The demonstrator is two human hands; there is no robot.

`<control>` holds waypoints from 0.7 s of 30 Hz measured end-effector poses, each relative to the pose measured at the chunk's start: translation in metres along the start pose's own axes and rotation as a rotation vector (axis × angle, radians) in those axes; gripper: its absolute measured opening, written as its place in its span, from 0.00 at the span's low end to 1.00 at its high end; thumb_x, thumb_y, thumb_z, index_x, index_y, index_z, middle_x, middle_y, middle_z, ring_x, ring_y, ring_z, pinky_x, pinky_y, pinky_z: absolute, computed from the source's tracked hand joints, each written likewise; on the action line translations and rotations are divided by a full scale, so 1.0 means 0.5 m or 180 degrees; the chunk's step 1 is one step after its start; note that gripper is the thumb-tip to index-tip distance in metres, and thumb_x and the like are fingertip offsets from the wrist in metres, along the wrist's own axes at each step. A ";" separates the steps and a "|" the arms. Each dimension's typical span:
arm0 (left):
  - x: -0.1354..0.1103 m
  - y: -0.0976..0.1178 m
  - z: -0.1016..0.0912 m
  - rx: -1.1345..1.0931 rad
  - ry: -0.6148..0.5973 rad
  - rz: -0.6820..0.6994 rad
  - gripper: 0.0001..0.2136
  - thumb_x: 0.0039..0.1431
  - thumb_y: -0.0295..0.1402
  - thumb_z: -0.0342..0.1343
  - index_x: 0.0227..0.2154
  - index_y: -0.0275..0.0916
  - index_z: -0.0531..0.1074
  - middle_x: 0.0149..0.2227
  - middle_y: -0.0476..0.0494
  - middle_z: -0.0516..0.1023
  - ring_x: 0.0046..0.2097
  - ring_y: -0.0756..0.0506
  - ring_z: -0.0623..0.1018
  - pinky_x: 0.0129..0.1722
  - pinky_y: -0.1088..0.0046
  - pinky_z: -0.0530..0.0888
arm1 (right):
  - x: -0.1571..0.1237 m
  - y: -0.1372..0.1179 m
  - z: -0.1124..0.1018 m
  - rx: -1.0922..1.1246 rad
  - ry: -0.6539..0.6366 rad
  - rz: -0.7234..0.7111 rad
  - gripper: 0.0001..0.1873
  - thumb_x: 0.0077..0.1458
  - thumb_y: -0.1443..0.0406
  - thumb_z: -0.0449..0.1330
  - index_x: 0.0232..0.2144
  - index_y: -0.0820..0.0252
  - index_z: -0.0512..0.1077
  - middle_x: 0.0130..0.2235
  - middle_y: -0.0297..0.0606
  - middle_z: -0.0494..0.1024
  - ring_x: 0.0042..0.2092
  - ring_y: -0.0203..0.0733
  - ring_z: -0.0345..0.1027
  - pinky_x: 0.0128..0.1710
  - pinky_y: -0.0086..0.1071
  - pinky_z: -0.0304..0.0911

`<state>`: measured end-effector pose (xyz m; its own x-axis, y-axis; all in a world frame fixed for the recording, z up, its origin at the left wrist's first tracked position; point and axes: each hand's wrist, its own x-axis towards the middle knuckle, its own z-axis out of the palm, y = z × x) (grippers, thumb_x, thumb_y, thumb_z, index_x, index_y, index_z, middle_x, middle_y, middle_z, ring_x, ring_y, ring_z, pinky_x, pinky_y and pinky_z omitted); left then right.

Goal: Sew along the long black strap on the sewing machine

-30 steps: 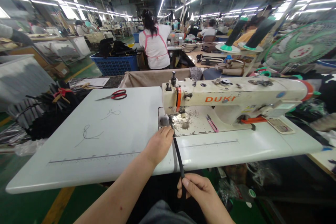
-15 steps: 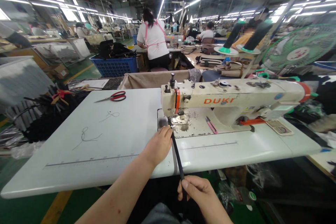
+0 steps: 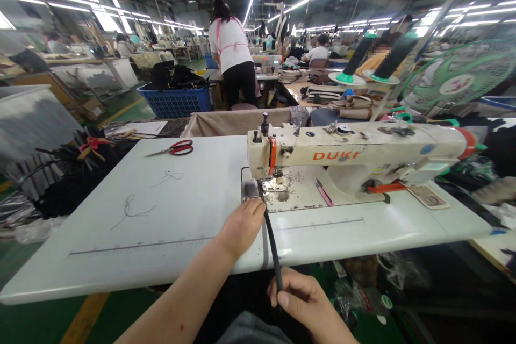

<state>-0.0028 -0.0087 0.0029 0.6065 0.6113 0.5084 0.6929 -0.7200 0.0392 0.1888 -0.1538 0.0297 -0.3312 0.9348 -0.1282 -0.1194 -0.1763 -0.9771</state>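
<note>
Keeping the black strap (image 3: 273, 242) straight matters: right hand (image 3: 300, 296) pinches it, left hand (image 3: 243, 226) (grip unclear, can't tell) steadies it.

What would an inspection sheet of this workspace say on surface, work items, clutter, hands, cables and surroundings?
Surface: pale tabletop with a printed ruler scale.
Work items: black strip, running from the lap side up to the sewing machine.
Clutter: red-handled scissors, loose threads, pink snips.
Hands: left hand at the strip near the machine; right hand holds the strip lower down.
Cables: nothing seen on the tabletop.
Surroundings: filled blue crate, green fan, co-worker standing, back turned.
</note>
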 end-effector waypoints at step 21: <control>0.001 0.001 0.001 -0.0027 0.0040 -0.0133 0.10 0.71 0.24 0.49 0.48 0.36 0.73 0.53 0.35 0.79 0.55 0.40 0.80 0.61 0.60 0.77 | 0.018 0.005 0.006 0.0063 0.0554 0.0422 0.26 0.56 0.42 0.68 0.30 0.61 0.82 0.26 0.38 0.83 0.28 0.38 0.70 0.32 0.31 0.62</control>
<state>-0.0020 -0.0083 0.0026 0.5722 0.6367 0.5169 0.7141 -0.6968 0.0678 0.1829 -0.1469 0.0268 -0.1787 0.9419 -0.2845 -0.1044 -0.3057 -0.9464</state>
